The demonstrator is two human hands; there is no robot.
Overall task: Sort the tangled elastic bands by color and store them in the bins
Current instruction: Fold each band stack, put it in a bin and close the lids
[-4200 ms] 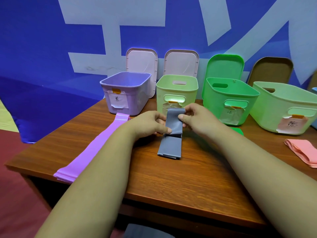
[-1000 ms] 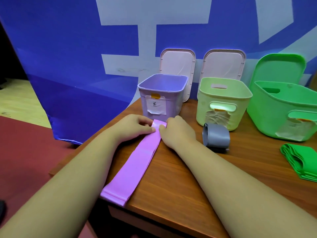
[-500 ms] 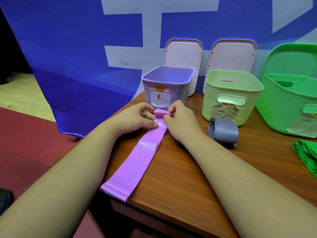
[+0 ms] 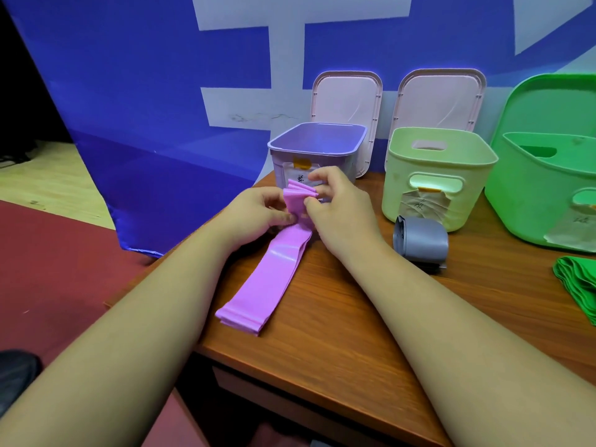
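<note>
A blue and white backdrop [image 4: 161, 91] fills the view from 9 through 12 to 2 o'clock, hanging down to a red floor [image 4: 48, 269] at 8 o'clock. The brown wooden worktop [image 4: 338, 317] spreads from the centre to 3 and 5 o'clock.

At 3 o'clock stands a green bin [image 4: 532, 195], its green lid [image 4: 554, 101] propped upright behind it. Beside it at 2 o'clock is a pale green bin [image 4: 400, 188], and at 12 to 1 o'clock a purple bin [image 4: 316, 153]. Each has a paper label on the front and a pale pink lid [image 4: 346, 98] leaning on the backdrop behind. From this angle only the upper inner walls show, so what lies inside cannot be told.

A long purple band [image 4: 271, 279] lies flat from the centre towards 7 o'clock, its near end close to the worktop's left edge. Its far end is gathered in folds and lifted just in front of the purple bin's label, pinched by the left hand [image 4: 258, 211] and the right hand [image 4: 338, 208] together.

Folded green bands [image 4: 577, 279] lie at 4 o'clock. A rolled grey band [image 4: 422, 240] sits just before the pale green bin. Bare wood shows between the forearms towards 5 o'clock.
</note>
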